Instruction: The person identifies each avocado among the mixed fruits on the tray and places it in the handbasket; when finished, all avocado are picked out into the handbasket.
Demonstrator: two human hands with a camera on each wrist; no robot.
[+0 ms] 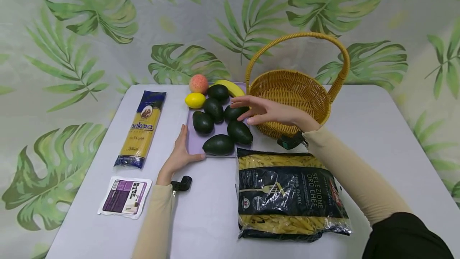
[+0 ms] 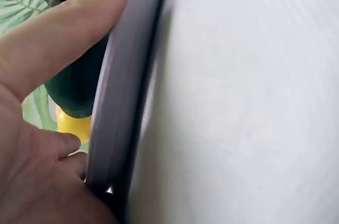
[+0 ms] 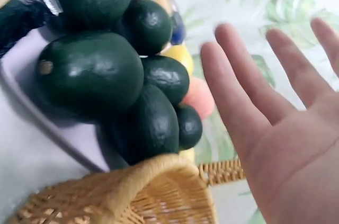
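A lilac tray (image 1: pixel 195 143) carries several dark green avocados (image 1: pixel 218 144), a yellow lemon (image 1: pixel 195 100), a peach (image 1: pixel 199 84) and a banana (image 1: pixel 230 88). At the tray's front left corner, my left hand (image 1: pixel 179 155) touches it with thumb and fingers spread, the thumb along the front edge and the fingers up the left side. The left wrist view has the thumb against the tray rim (image 2: pixel 119 86). Over the tray's right part hovers my right hand (image 1: pixel 273 112), fingers extended, holding nothing. In the right wrist view its fingers are apart from the avocados (image 3: pixel 90 75).
A wicker basket (image 1: pixel 291 77) with a tall handle stands right of the tray, under the right forearm. In front lies a large penne bag (image 1: pixel 287 191). On the left are a spaghetti pack (image 1: pixel 141 131) and a white-and-purple packet (image 1: pixel 125 197). A leaf-patterned cloth hangs behind.
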